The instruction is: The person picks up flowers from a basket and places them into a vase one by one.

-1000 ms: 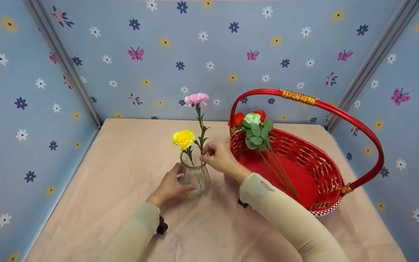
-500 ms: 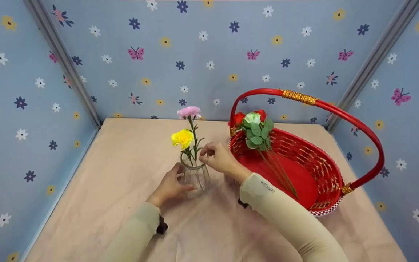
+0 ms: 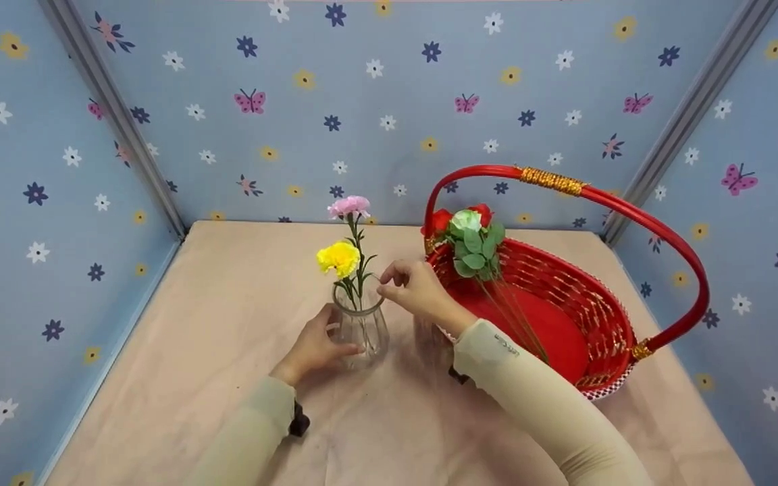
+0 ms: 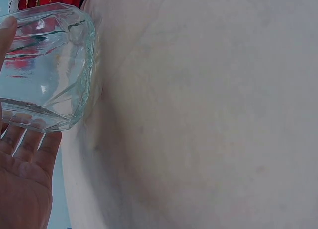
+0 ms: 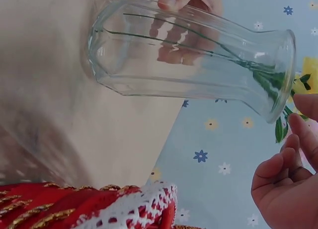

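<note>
My left hand [image 3: 313, 347] grips a clear glass vase [image 3: 370, 334] by its side, thumb in front and fingers round the left. In the vase stand a yellow carnation [image 3: 339, 259] and, taller behind it, a pink carnation [image 3: 349, 206]. Their thin green stems reach down inside the glass, as the right wrist view shows. My right hand [image 3: 421, 290] hovers just right of the rim, fingers loosely bent with nothing between them. The left wrist view has the vase's faceted base [image 4: 74, 85] in the palm side of the hand.
Right of the vase stands a red woven basket [image 3: 551, 320] with a tall arched handle [image 3: 659, 233]. Red and pale green artificial flowers [image 3: 467, 221] with long stems lean over its back left rim. Flower-patterned panels enclose the cloth-covered table [image 3: 240, 297] on three sides.
The pink carnation has sunk lower and leftward into the vase. My right hand has let go of its stem and drawn slightly right. My left hand stays on the vase.
</note>
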`<act>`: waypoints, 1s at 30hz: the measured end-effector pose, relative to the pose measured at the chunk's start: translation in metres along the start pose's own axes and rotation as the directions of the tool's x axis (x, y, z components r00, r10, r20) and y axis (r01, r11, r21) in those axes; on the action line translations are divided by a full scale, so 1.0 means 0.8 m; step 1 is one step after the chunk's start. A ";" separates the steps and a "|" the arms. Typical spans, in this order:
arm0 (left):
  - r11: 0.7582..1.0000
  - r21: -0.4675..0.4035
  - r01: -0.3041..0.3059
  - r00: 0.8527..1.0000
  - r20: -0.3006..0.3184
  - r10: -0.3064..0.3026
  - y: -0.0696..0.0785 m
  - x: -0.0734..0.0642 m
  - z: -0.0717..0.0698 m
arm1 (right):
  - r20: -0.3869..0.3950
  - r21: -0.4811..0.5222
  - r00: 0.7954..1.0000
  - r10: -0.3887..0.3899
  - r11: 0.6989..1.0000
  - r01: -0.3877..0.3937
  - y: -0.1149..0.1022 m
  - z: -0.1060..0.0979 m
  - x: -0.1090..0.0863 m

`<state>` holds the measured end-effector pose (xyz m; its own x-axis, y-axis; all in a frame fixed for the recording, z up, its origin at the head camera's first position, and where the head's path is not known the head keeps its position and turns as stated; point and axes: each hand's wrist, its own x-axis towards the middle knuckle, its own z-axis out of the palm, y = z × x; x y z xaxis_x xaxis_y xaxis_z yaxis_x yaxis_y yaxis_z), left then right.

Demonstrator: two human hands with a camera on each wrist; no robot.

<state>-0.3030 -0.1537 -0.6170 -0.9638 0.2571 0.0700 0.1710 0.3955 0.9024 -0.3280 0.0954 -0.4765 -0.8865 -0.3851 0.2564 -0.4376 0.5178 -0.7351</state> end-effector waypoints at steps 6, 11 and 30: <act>1.000 0.014 -0.017 1.000 0.002 0.017 -0.002 0.001 -0.001 | -0.029 0.018 1.000 -0.002 1.000 0.002 0.007 -0.012 -0.002; 0.999 0.026 -0.022 1.000 0.007 0.021 -0.003 0.002 -0.001 | -0.036 0.050 0.999 0.024 0.999 -0.022 0.012 -0.024 -0.007; 0.999 0.052 0.000 1.000 0.007 -0.001 0.000 0.002 0.000 | -0.051 0.067 0.996 0.078 0.995 -0.074 0.032 -0.072 -0.023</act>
<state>-0.3047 -0.1536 -0.6169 -0.9626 0.2628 0.0664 0.1811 0.4413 0.8789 -0.3318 0.1596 -0.4639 -0.9244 -0.3043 0.2299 -0.3593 0.4928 -0.7925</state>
